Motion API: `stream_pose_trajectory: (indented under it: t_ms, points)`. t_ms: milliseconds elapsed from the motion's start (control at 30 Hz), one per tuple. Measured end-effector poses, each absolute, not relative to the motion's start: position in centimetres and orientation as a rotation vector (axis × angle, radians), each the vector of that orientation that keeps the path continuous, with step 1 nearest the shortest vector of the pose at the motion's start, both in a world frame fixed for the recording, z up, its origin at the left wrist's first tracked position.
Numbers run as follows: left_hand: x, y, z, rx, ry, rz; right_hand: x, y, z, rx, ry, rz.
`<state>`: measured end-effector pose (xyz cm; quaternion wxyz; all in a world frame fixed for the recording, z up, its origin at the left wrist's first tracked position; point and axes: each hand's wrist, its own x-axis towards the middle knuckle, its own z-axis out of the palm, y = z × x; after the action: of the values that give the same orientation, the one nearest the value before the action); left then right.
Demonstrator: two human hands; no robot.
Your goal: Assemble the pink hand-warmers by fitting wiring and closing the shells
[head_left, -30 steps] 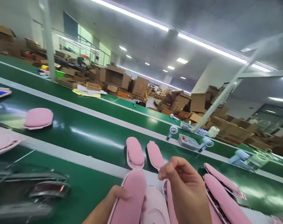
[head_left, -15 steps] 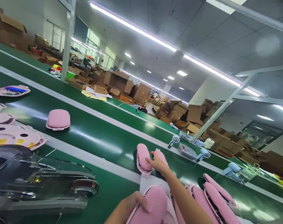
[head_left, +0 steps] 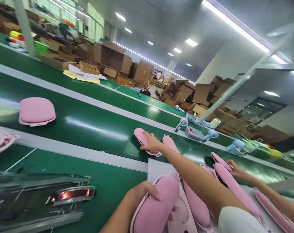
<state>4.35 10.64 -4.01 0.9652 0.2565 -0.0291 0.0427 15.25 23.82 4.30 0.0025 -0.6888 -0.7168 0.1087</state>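
Note:
My left hand (head_left: 144, 191) is wrapped round the edge of a large pink padded case (head_left: 158, 207) low in the view, its thumb on the front. My right hand (head_left: 151, 142) reaches onto the belt, its fingers closed over a smaller-looking pink case (head_left: 140, 134) whose rim shows below the palm. Just right of that hand another pink case (head_left: 170, 142) lies partly behind my forearm. Beneath my right arm are a pink case (head_left: 196, 204) and a flat pale pink shell (head_left: 179, 212).
A pink case (head_left: 37, 110) rests on the green belt (head_left: 95, 129) at left. A clear tape dispenser (head_left: 71, 195) is at lower left. Another person's hand (head_left: 236, 170) touches pink cases at right. Blue handheld fans (head_left: 211, 134) and cardboard boxes stand beyond.
My right hand has closed over the pink case, which has turned and shifted left. My left hand keeps its case. Another person's hand has appeared at right, and the camera view has shifted.

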Motion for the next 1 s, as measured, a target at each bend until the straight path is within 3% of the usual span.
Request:
stream_pose_trajectory:
  t_ms: [333, 767, 1000]
  points:
    - [2.3, 12.0, -2.4, 0.614, -0.054, 0.161, 22.5, 10.2, 10.9, -2.158, -1.991, 0.033]
    - [1.8, 12.2, -1.6, 0.629, 0.130, 0.381, 17.7, -6.7, 0.2, -2.141, -1.337, -0.426]
    - [1.0, 10.9, -0.9, 0.617, 0.198, 0.427, 19.0, -12.5, -4.5, -2.103, -1.155, -0.467]
